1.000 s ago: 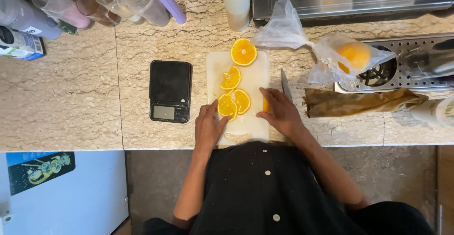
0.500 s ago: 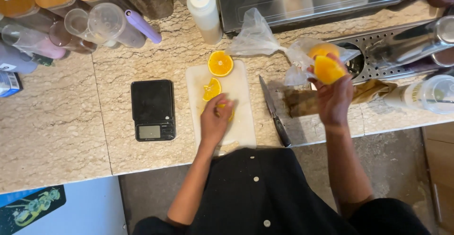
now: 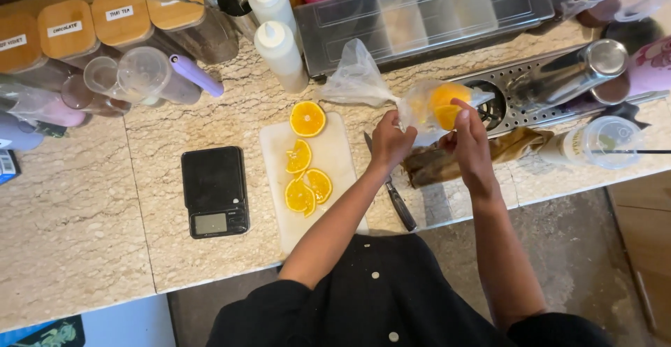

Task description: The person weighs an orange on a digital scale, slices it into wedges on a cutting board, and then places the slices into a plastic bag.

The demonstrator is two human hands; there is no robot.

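My left hand (image 3: 388, 139) pinches the edge of a clear plastic bag (image 3: 423, 104) that holds orange pieces (image 3: 444, 105). My right hand (image 3: 467, 137) grips the same bag from the other side, right under the fruit. To their left a white cutting board (image 3: 337, 157) lies on the marble counter, carrying three orange slices (image 3: 307, 180) and an orange half (image 3: 307, 118) at its far end. A black-handled knife (image 3: 393, 192) rests on the counter beside the board, under my left forearm.
A black kitchen scale (image 3: 214, 190) sits left of the board. Squeeze bottles (image 3: 282, 48), lidded jars (image 3: 133, 17) and plastic cups (image 3: 143, 76) line the back. A metal drain tray (image 3: 542, 85) with a shaker, a brown crumpled bag (image 3: 517, 145) and a lidded cup (image 3: 594, 141) lie to the right.
My left hand left the cutting board and joined the right at the bag. The piece of orange that the right hand held up is now inside the bag.
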